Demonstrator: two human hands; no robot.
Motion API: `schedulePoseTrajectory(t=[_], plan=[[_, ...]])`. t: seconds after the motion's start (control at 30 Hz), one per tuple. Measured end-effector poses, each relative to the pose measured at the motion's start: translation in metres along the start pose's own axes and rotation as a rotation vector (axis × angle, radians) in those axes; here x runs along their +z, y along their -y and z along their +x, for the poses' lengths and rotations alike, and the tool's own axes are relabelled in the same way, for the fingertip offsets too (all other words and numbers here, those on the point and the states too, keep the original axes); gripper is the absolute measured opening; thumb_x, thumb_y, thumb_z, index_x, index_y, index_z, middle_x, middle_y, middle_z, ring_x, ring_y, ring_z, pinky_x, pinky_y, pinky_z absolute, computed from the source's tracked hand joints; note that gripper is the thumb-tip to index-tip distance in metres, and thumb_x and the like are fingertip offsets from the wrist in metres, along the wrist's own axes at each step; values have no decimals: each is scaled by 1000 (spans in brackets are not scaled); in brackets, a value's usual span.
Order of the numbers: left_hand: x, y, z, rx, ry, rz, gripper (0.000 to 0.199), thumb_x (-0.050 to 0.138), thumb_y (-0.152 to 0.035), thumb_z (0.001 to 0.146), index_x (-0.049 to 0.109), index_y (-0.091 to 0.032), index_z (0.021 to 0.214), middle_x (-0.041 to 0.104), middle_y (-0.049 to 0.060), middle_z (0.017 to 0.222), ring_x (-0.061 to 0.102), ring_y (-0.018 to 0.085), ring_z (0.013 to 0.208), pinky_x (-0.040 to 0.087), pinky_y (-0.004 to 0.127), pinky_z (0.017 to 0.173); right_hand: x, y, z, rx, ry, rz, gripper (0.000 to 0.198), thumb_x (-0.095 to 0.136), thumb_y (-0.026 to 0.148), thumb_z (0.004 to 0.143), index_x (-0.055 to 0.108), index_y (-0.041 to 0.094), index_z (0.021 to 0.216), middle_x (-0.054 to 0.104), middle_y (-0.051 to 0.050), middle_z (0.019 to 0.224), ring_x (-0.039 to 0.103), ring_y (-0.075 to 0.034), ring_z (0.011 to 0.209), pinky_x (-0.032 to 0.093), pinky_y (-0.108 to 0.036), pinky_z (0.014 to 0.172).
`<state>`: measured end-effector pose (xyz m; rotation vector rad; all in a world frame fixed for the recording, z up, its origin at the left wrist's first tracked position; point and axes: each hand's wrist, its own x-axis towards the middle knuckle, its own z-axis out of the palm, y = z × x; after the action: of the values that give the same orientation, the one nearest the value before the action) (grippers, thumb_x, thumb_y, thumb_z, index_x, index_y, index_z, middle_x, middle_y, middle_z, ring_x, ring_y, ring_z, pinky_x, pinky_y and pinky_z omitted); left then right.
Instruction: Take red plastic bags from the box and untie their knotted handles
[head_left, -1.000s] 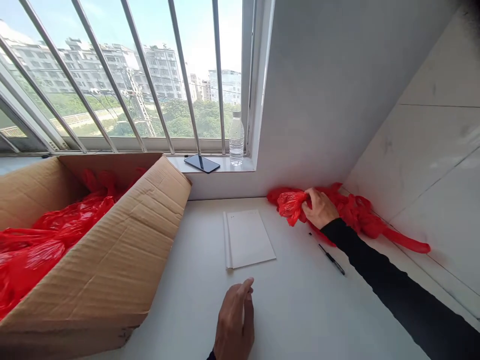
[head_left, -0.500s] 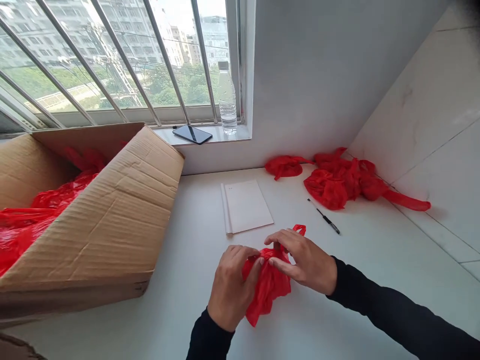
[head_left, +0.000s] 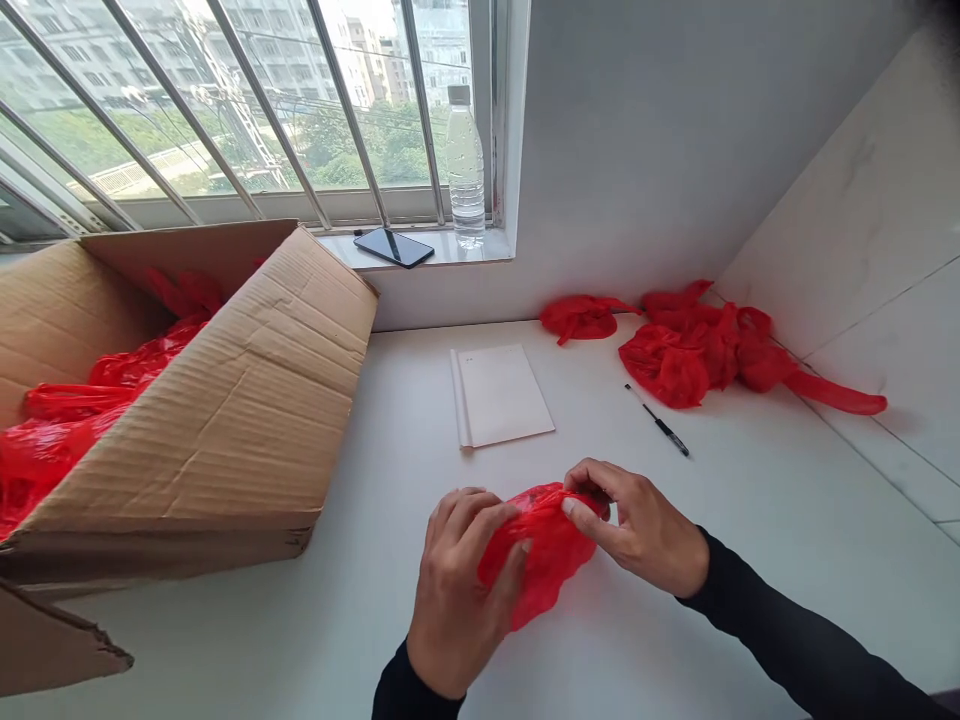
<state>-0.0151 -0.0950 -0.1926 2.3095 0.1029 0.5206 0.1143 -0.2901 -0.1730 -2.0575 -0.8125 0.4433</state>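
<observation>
Bag [head_left: 546, 570] between hands [head_left: 461, 580] [head_left: 646, 528], seemingly in both

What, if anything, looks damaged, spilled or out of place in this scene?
The cardboard flap at lower left has a ragged, torn-looking edge, and the box has creases across its right-hand wall. Nothing looks spilled around the red bag.

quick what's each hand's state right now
Left hand: holding the red plastic bag at its left side.
Right hand: closed, pinching the same bag near its upper right edge.
</observation>
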Motion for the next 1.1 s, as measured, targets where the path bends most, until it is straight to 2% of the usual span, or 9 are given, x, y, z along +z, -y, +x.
schedulePoseTrajectory(t=[0.13,0.23,0.33,0.43,0.5,0.7,0.83,0.97,1.1], plan=[[-8,2,-2,-191,-164,-146,7,58,-27,95,64,-24,92,65,1,89,58,19,88,46,31,80,-2,-10,-6,96,-35,129,19,44,41,100,51,25,91,56,3,78,50,-17,69,39,-31,58],[-21,7,-10,-397,-330,-225,14,60,-36,94,65,-25,98,64,1,97,59,18,89,45,29,79,0,-28,-14,148,-66,287,23,39,45,102,48,26,95,56,2,82,52,-18,72,47,-34,66],[-30,1,-14,-389,-460,-142,17,61,-39,92,66,-25,100,60,2,105,56,18,95,43,30,86,7,-31,-23,154,-165,288,18,40,43,102,48,27,106,58,-2,96,55,-21,82,51,-39,73],[-33,-13,-15,-418,-463,-69,15,61,-39,91,65,-26,98,56,-1,89,50,16,78,41,28,74,14,-10,-33,-37,-498,58,23,51,31,97,46,30,119,54,-6,118,54,-26,104,48,-46,88],[-32,-22,-16,-449,-416,-106,13,60,-39,91,62,-26,92,52,-2,79,47,15,72,40,27,68,17,11,-35,-264,-561,-77,31,52,20,94,45,30,122,54,-7,119,52,-27,110,45,-48,94],[-36,-35,-25,-617,-309,-339,27,62,-46,87,61,-24,102,48,-5,57,41,13,52,38,23,50,30,40,-22,-556,-109,-413,22,47,7,94,58,19,109,64,-4,90,57,-22,83,44,-48,96],[-44,-40,-34,-688,-316,-495,30,68,-47,82,64,-24,101,54,-2,63,46,14,53,42,23,51,34,37,-30,-474,85,-371,19,40,17,100,59,19,96,63,-3,78,55,-20,68,46,-36,61],[-43,-53,-35,-714,-234,-864,35,60,-58,83,63,-22,81,58,3,79,52,17,62,49,29,59,41,29,-38,-300,268,-366,19,40,13,97,57,22,99,65,-2,77,59,-19,61,38,-32,50],[-32,-70,-30,-804,-144,-1031,37,77,-47,75,49,-23,78,53,-2,71,49,12,58,47,24,58,52,20,-31,-188,314,-494,39,50,18,91,47,17,130,63,-1,66,57,-22,49,26,-32,43]])
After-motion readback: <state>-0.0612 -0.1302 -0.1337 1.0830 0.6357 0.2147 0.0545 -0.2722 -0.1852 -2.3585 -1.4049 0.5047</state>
